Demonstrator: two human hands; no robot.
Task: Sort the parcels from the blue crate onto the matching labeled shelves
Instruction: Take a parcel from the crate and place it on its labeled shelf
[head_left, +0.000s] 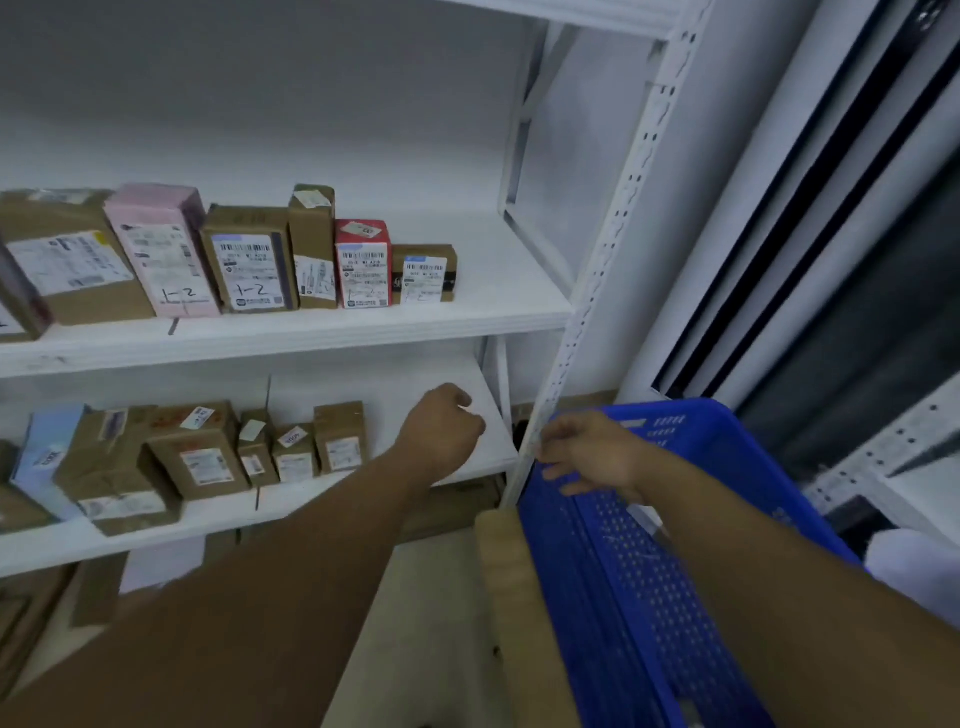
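While your left hand (441, 434) hangs before bare right end of lower white shelf board (491, 410), fingers clenched in fist with nothing seen inside, your right hand (589, 457) hovers at left rim of blue perforated plastic crate (649, 597), just beside white slotted metal upright (597, 270). Right fingers released, loosely spread, grasping nothing. Row of brown cardboard parcels (202, 457) stands on lower shelf, left of fist, apart from it. Upper white shelf board (311, 332) carries second row; pink rectangular parcel (166, 249) there marked "1-2".

White wall (208, 104) behind, dark-framed window (831, 260) at R, beige floor (431, 597).
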